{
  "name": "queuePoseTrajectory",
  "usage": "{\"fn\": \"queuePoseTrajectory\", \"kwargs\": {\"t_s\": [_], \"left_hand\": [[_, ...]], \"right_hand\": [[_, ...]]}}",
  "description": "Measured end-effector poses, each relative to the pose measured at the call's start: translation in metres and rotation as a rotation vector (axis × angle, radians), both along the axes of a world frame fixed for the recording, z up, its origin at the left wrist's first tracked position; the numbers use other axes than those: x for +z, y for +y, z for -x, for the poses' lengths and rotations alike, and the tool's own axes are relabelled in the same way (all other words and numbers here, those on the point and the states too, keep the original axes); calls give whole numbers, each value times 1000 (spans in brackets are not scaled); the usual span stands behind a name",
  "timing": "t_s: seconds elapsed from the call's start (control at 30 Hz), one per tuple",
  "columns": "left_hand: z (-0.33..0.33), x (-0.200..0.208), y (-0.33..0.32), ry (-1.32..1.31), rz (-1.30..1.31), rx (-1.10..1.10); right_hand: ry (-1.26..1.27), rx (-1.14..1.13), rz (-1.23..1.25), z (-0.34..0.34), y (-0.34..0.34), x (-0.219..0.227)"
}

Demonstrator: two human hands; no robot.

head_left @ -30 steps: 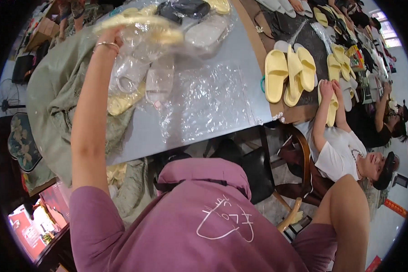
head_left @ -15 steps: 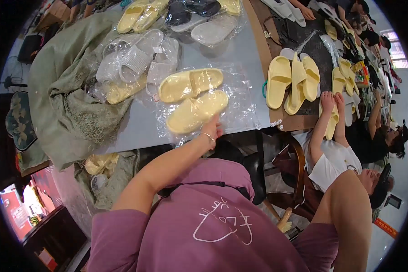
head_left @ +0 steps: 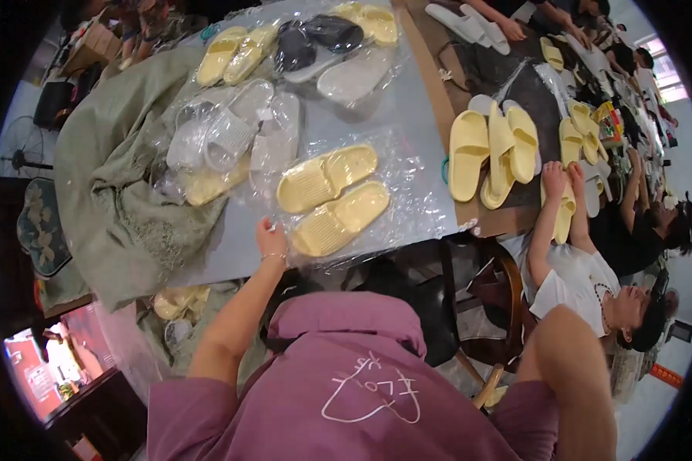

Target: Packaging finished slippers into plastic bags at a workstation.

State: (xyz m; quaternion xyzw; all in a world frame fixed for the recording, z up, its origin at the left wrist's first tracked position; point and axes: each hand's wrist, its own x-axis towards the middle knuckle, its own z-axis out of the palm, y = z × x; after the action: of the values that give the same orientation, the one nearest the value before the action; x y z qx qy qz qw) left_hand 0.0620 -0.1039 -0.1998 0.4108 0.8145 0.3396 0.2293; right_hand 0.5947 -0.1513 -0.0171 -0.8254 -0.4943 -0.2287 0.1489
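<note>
A pair of yellow slippers [head_left: 337, 218] lies in a clear plastic bag [head_left: 414, 201] near the front edge of the grey-topped table [head_left: 231, 250]. My left hand [head_left: 271, 240] is at the left side of this bag, beside the nearer slipper's ribbed strap. Its fingers are drawn together; whether they pinch the bag's film is too small to make out. My right arm [head_left: 565, 369] is bent up at the lower right, and its hand is out of view.
Bagged white slippers [head_left: 234, 127] and black slippers [head_left: 334, 34] lie farther back. Green sacking [head_left: 131, 169] covers the table's left. To the right, loose yellow slippers [head_left: 469, 154] sit on a dark surface, where a co-worker's hands [head_left: 563, 177] touch another pair. A chair [head_left: 507, 284] stands close by.
My left hand has moved from the near slipper's right side leftward to the bag's left side. More of the yellow slippers' straps now shows. The whole view has shifted slightly.
</note>
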Motion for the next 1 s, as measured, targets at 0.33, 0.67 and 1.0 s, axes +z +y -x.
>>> {"fn": "queuePoseTrajectory", "kwargs": {"t_s": [0.33, 0.67, 1.0], "left_hand": [[3, -74, 3, -179, 261, 32], [-6, -45, 11, -206, 74, 108], [-7, -55, 13, -377, -86, 235]], "right_hand": [[1200, 394, 304, 142, 130, -173], [851, 1262, 871, 236, 163, -146], [544, 1477, 369, 312, 144, -169]]}}
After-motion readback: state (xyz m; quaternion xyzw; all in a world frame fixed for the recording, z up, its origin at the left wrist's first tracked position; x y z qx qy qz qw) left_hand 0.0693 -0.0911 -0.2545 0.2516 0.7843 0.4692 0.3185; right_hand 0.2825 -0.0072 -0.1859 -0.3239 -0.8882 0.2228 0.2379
